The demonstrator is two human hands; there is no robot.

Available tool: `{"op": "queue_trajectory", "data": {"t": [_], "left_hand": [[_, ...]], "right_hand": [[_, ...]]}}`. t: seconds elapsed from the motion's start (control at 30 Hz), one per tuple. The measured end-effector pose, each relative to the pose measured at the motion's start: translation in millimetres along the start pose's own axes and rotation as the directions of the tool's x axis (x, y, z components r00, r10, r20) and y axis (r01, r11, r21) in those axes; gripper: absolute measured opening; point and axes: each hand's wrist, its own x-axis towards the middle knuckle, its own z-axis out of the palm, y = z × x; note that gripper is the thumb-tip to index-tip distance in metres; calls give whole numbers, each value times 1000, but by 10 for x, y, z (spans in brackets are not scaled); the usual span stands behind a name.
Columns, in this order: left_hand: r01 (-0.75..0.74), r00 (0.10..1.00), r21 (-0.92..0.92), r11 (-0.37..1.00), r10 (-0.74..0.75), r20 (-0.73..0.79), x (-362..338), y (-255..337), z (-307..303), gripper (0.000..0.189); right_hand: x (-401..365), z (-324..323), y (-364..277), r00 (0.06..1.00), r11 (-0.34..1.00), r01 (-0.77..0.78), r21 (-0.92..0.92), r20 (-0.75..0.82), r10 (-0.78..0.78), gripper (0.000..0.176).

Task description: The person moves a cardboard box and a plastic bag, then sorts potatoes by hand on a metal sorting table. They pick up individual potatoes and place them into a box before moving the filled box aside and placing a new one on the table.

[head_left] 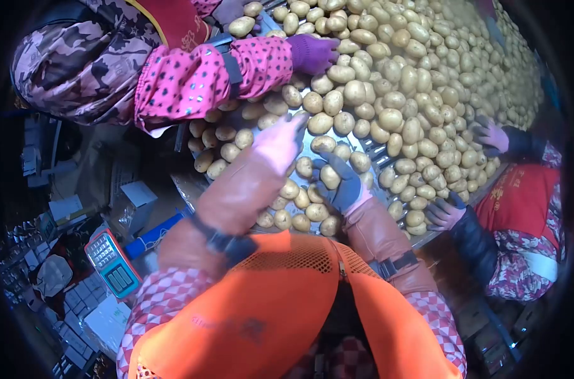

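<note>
Potatoes (pixel 413 82) are heaped over a metal sorting table (pixel 302 148). My left hand (pixel 282 140), in a pink glove with grey fingertips, reaches over the table among the potatoes. Its fingers point up and to the right, and it holds nothing that I can make out. Lower and to the right, my right hand (pixel 341 183), in a dark grey and pink glove, has its fingers curled round a potato (pixel 329 177). Other potatoes lie close about both hands.
At the upper left, a co-worker's purple-gloved hand (pixel 313 54) touches the heap. Another co-worker's gloved hands (pixel 447 211) are at the right edge. A red and teal device (pixel 113 263) and boxes (pixel 138 194) are at the lower left.
</note>
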Motion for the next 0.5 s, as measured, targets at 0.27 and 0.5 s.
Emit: {"op": "queue_trajectory", "data": {"t": [0.27, 0.5], "left_hand": [[135, 980, -375, 917, -69, 184, -76, 15, 108, 52], [-314, 903, 278, 908, 376, -209, 56, -395, 358, 50]], "right_hand": [[-105, -40, -25, 949, 812, -235, 534, -54, 310, 51], [-127, -250, 113, 943, 672, -285, 683, 75, 324, 67]]}}
